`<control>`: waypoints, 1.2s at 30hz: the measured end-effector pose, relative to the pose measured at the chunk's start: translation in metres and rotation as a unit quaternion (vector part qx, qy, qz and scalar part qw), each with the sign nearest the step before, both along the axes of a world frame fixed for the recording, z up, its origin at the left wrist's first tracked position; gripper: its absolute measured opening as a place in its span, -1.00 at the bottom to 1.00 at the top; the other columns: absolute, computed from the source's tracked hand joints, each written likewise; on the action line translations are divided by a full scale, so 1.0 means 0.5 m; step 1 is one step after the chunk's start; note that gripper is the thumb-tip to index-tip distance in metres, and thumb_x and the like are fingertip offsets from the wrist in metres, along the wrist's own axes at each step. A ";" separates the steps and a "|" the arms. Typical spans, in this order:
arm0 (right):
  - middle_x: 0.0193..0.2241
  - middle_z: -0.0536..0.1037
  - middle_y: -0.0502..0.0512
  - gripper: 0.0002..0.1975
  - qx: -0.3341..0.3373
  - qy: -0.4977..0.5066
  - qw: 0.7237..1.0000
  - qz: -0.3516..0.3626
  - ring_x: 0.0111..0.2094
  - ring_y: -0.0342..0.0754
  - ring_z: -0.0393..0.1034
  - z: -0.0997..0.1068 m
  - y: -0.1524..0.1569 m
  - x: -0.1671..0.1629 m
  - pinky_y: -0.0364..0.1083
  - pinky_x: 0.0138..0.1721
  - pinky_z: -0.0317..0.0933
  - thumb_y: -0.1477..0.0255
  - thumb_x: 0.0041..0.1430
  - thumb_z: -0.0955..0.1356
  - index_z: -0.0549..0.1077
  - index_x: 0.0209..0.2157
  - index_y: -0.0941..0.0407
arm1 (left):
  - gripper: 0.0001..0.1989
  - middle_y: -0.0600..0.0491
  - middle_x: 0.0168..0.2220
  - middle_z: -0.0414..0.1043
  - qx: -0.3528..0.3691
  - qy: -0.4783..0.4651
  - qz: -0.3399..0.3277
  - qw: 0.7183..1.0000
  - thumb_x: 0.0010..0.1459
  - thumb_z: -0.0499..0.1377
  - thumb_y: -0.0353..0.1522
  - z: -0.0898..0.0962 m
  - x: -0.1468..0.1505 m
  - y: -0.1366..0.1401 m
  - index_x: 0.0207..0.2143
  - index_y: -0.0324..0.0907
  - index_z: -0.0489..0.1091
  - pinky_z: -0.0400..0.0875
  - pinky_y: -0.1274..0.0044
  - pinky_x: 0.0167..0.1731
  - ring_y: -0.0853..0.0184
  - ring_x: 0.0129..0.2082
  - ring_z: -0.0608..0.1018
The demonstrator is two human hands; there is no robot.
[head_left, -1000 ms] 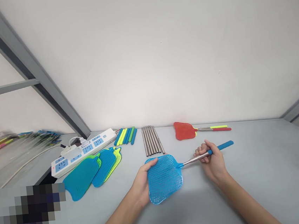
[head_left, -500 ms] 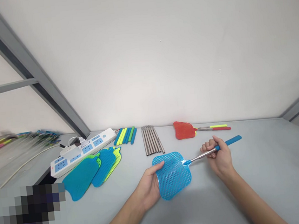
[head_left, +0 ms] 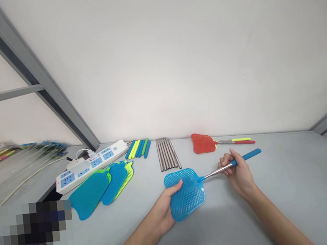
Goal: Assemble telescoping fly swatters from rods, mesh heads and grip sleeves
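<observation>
A blue fly swatter point(head_left: 189, 195) with a perforated head, a metal rod and a blue grip is held above the grey table between my two hands. My left hand point(head_left: 166, 209) pinches the left edge of the head, thumb on top and fingers underneath. Around the rod, near where the blue grip begins, my right hand point(head_left: 237, 171) is closed with curled fingers. Beyond them a row of several metal rods point(head_left: 168, 153) lies on the table. To the right of the rods is a red swatter point(head_left: 203, 143), with a yellow one partly hidden beneath it.
Several blue, yellow and green grips point(head_left: 138, 149) lie left of the rods. Loose blue and yellow-green swatter heads point(head_left: 89, 195) overlap in front of a white power strip point(head_left: 91, 166) with plugs and a cable. Plastic-wrapped items point(head_left: 39, 151) sit far left. A wall stands behind the table.
The blue swatter has shifted slightly left in the view, and its head has tilted a little. Both hands keep hold of it.
</observation>
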State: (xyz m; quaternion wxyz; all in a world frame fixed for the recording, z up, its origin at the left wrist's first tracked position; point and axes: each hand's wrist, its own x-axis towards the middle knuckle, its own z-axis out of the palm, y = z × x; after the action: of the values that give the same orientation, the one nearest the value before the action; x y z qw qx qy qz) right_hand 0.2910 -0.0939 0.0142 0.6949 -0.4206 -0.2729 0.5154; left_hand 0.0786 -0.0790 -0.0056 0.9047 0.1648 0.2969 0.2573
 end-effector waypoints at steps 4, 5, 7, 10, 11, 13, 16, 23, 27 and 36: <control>-0.80 0.07 -0.07 -0.57 -0.023 -0.012 1.000 0.003 -0.69 -0.18 0.01 -0.004 -0.002 0.001 -0.15 -0.61 -0.06 0.21 0.05 0.18 0.31 -0.75 0.14 | -0.52 -0.14 -0.05 0.29 0.005 0.018 0.014 1.000 -0.01 0.11 -0.31 -0.007 -0.003 0.004 -0.02 -0.33 0.19 0.19 0.38 -0.04 0.14 -0.06 0.34; -0.80 0.08 -0.06 -0.57 -0.024 -0.012 1.000 -0.001 -0.69 -0.18 0.02 -0.006 -0.002 0.001 -0.15 -0.60 -0.05 0.21 0.05 0.18 0.31 -0.75 0.14 | -0.52 -0.14 -0.05 0.29 0.007 0.020 0.016 1.000 -0.01 0.11 -0.31 -0.008 -0.003 0.005 -0.02 -0.33 0.19 0.19 0.38 -0.04 0.14 -0.06 0.33; -0.78 0.11 -0.05 -0.58 -0.022 -0.010 1.000 -0.002 -0.68 -0.18 0.04 -0.009 -0.002 0.000 -0.15 -0.59 -0.03 0.23 0.06 0.18 0.32 -0.74 0.15 | -0.51 -0.14 -0.06 0.30 0.011 0.023 0.020 0.999 -0.02 0.12 -0.30 -0.006 -0.001 0.006 -0.02 -0.32 0.18 0.19 0.37 -0.05 0.13 -0.06 0.33; -0.73 0.18 -0.03 -0.60 -0.009 0.007 1.000 -0.002 -0.64 -0.17 0.08 -0.008 -0.001 -0.004 -0.14 -0.56 0.01 0.27 0.06 0.19 0.31 -0.74 0.15 | -0.51 -0.14 -0.08 0.31 0.013 0.030 0.026 0.999 -0.02 0.12 -0.30 -0.002 0.000 0.006 -0.03 -0.33 0.19 0.21 0.36 -0.06 0.12 -0.08 0.35; -0.71 0.19 -0.02 -0.62 -0.002 0.020 1.000 -0.001 -0.62 -0.17 0.09 -0.006 0.000 -0.006 -0.14 -0.54 0.03 0.28 0.06 0.20 0.30 -0.74 0.15 | -0.51 -0.14 -0.08 0.32 0.014 0.032 0.027 0.999 -0.02 0.12 -0.30 0.000 0.001 0.006 -0.03 -0.33 0.19 0.21 0.36 -0.06 0.12 -0.08 0.35; -0.68 0.20 -0.02 -0.64 0.012 0.065 0.998 0.014 -0.58 -0.15 0.13 -0.001 0.001 -0.009 -0.12 -0.48 0.07 0.29 0.05 0.21 0.28 -0.72 0.15 | -0.52 -0.14 -0.09 0.33 0.018 0.036 0.028 0.999 -0.02 0.13 -0.31 0.005 0.002 0.006 -0.03 -0.33 0.19 0.22 0.36 -0.06 0.13 -0.09 0.36; -0.66 0.19 -0.03 -0.70 0.021 0.160 0.985 0.069 -0.55 -0.15 0.14 0.004 0.002 -0.011 -0.10 -0.45 0.10 0.30 0.04 0.22 0.26 -0.68 0.13 | -0.52 -0.14 -0.10 0.34 0.027 0.052 0.030 0.998 -0.04 0.14 -0.32 0.010 0.003 0.004 -0.05 -0.33 0.21 0.23 0.36 -0.07 0.14 -0.10 0.37; -0.71 0.00 -0.13 -0.69 0.038 0.321 0.940 0.110 -0.67 -0.23 -0.04 -0.006 -0.004 -0.011 -0.18 -0.60 0.03 0.36 0.06 0.22 0.09 -0.68 0.13 | -0.55 -0.14 -0.14 0.38 0.021 0.097 0.036 0.994 -0.07 0.17 -0.32 0.009 0.006 -0.001 -0.10 -0.33 0.26 0.27 0.37 -0.11 0.15 -0.16 0.42; -0.73 -0.03 -0.15 -0.67 0.042 0.352 0.930 0.100 -0.70 -0.24 -0.08 -0.015 -0.004 -0.016 -0.19 -0.63 0.00 0.36 0.06 0.22 0.04 -0.68 0.13 | -0.54 -0.13 -0.17 0.40 0.007 0.117 0.035 0.993 -0.09 0.18 -0.31 0.011 0.007 0.000 -0.11 -0.32 0.27 0.30 0.38 -0.14 0.16 -0.19 0.44; -0.78 -0.09 -0.17 -0.63 0.059 0.349 0.934 0.047 -0.74 -0.24 -0.17 -0.019 -0.005 -0.040 -0.19 -0.69 -0.10 0.38 0.04 0.22 -0.03 -0.71 0.12 | -0.55 -0.15 -0.19 0.41 0.008 0.142 0.037 0.989 -0.10 0.19 -0.30 0.010 0.004 -0.004 -0.13 -0.32 0.28 0.31 0.35 -0.17 0.15 -0.25 0.47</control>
State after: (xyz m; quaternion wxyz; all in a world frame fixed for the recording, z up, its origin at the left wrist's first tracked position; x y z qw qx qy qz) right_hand 0.2710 -0.0966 0.0048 0.7449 -0.1587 -0.0630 0.6449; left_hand 0.0806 -0.0811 -0.0007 0.8419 0.1959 0.4262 0.2668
